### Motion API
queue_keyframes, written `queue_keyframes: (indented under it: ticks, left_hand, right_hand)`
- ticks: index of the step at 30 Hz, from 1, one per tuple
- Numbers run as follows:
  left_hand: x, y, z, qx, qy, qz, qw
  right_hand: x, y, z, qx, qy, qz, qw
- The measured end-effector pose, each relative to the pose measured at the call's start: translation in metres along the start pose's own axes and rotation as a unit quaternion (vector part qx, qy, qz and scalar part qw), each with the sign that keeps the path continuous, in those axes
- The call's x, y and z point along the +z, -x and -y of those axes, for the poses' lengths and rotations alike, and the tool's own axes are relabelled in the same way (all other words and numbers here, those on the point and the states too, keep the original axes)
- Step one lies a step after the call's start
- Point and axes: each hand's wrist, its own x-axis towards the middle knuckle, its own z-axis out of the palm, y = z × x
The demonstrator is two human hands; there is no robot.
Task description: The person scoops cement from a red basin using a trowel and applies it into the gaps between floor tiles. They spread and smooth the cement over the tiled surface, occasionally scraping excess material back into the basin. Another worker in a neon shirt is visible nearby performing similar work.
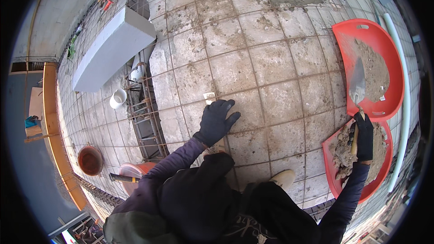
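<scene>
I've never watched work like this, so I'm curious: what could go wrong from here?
The beige shoe is among the wires of the rusty metal grid, so its toe might catch.

The black-gloved left hand is spread at that grid; a finger could snag.

The black-gloved right hand holds a grey-bladed, wooden-handled trowel over a red plastic tray; a careless stroke might spill its sandy material.

There are two scoop-shaped red tubs, one trowel, one pale block and one pale-green pipe.
</scene>
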Motion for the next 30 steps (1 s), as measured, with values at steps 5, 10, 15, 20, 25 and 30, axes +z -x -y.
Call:
queue_keyframes:
  ticks: [5,10,15,20,25,30]
  left_hand:
    - [-0.006,-0.016,0.033,-0.041,-0.048,-0.041,0.997]
    - [0.014,-0.055,0.039,-0.046,-0.046,0.033,0.997]
    - [0.038,-0.086,0.047,-0.042,0.020,0.015,0.999]
    - [0.052,-0.103,0.055,-0.070,0.053,0.066,0.994]
    - [0.054,-0.103,0.046,-0.080,0.072,0.021,0.994]
    - [0.014,-0.084,0.058,-0.133,0.106,-0.068,0.983]
  right_hand:
    - [0.104,0.011,0.005,-0.218,0.268,0.141,0.928]
    - [0.209,-0.005,0.021,-0.350,0.403,0.184,0.825]
    - [0.263,-0.036,0.035,-0.378,0.449,0.188,0.787]
    - [0.268,-0.050,0.025,-0.362,0.430,0.255,0.786]
    - [0.274,-0.051,0.012,-0.274,0.348,0.332,0.833]
    - [0.300,-0.045,0.012,-0.175,0.261,0.370,0.874]
